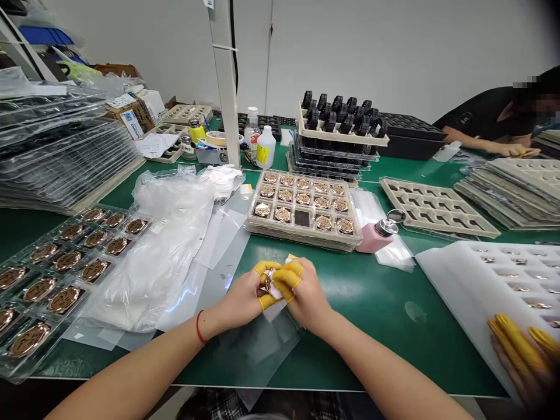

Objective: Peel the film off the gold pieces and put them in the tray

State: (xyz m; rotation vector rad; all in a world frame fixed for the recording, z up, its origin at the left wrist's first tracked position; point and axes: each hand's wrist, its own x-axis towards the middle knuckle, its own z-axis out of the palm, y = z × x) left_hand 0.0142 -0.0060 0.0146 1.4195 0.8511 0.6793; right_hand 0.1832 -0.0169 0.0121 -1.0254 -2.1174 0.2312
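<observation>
My left hand (251, 291), with yellow finger cots and a red string at the wrist, grips a small round metallic watch part (268, 280). My right hand (301, 286), also in yellow finger cots, presses a white cloth (275, 290) against that part. Both hands meet above the green table, just in front of a stacked tray (306, 238) of rose-gold round parts. One compartment (302, 218) in the tray's front row shows a dark bottom with no part. Fingers cover much of the held part.
Plastic bags (170, 233) and a clear tray of round parts (83, 280) lie left. A pink bottle (373, 236) stands right of the stack. Another person's gloved hand (520, 350) touches a white foam tray (472, 280); a person in black (485, 116) sits back right.
</observation>
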